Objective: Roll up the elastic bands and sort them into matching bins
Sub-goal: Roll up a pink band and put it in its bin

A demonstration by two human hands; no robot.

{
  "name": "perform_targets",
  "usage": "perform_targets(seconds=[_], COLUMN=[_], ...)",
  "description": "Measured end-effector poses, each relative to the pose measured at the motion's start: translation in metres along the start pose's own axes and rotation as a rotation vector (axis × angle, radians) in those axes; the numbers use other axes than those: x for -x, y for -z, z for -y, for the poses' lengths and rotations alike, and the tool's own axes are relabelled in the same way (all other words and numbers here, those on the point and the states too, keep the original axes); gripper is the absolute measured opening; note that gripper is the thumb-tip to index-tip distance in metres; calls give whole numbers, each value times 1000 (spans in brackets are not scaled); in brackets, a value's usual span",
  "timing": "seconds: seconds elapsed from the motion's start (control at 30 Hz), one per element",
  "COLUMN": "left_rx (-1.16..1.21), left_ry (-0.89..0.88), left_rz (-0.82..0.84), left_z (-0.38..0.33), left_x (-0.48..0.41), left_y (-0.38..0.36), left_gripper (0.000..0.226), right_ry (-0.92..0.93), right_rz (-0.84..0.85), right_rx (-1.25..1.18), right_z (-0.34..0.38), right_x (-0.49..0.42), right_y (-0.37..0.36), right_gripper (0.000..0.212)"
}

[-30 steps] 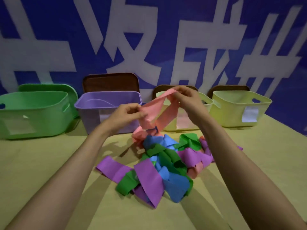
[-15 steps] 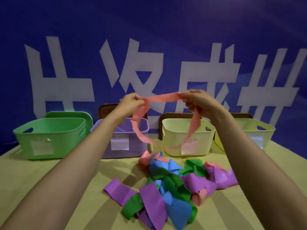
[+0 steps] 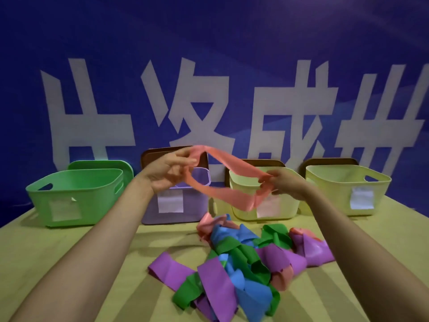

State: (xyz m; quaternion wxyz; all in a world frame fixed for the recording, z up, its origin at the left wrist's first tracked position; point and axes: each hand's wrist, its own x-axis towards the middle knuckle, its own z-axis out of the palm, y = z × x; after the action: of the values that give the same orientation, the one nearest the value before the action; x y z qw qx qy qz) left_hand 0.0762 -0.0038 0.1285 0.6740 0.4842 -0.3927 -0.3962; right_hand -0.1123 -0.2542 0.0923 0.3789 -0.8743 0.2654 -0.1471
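Note:
A pink elastic band [image 3: 228,167] hangs as an open loop in the air, stretched between my hands above the table. My left hand [image 3: 170,169] pinches its upper left end in front of the purple bin [image 3: 202,205]. My right hand [image 3: 284,183] grips its lower right end in front of the middle yellow bin [image 3: 287,205]. Below lies a tangled pile of purple, green, blue and pink bands [image 3: 241,261]. A green bin [image 3: 74,196] stands at the left and a second yellow bin [image 3: 346,189] at the right.
The four bins stand in a row along the back of the yellow-green table [image 3: 76,249], each with a pale label on its front. Brown lids lean behind three of them. A blue banner with white characters [image 3: 209,89] hangs behind.
The pink band has come fully off the pile and now hangs as an open loop. My hands have spread apart, the left one rising and the right one dropping. The camera tilted upward.

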Motion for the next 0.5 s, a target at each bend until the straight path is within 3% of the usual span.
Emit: perform_targets(seconds=[0.07,0.13,0.23,0.3,0.33,0.4,0.5], left_rx=[-479,-889,-1169,-1004,-767,-267,60], left_ry=[-20,-131,-217,-141,-70,60,130], left_rz=[-266,-601,-739,-747,-710,-566,-329], left_z=[7,18,29,33,34,34,33], left_x=[-7,-14,-17,-17,-15,-9,3], left_y=[9,26,36,32,27,19,15], left_gripper=[33,26,26,24,24,27,20], right_ry=[-104,-128,-120,-99,-90,-70,-58], right_rz=[70,45,7,7,-1,-24,-69], right_rx=[-538,-877,-980,-965,-992,-1093,-1273], right_z=[-9,-15,-16,-13,-11,-5,2], right_x=[3,5,7,11,13,15,15], right_y=[-3,-2,-3,-5,-7,-10,-11], right_gripper=[20,16,12,12,12,16,16])
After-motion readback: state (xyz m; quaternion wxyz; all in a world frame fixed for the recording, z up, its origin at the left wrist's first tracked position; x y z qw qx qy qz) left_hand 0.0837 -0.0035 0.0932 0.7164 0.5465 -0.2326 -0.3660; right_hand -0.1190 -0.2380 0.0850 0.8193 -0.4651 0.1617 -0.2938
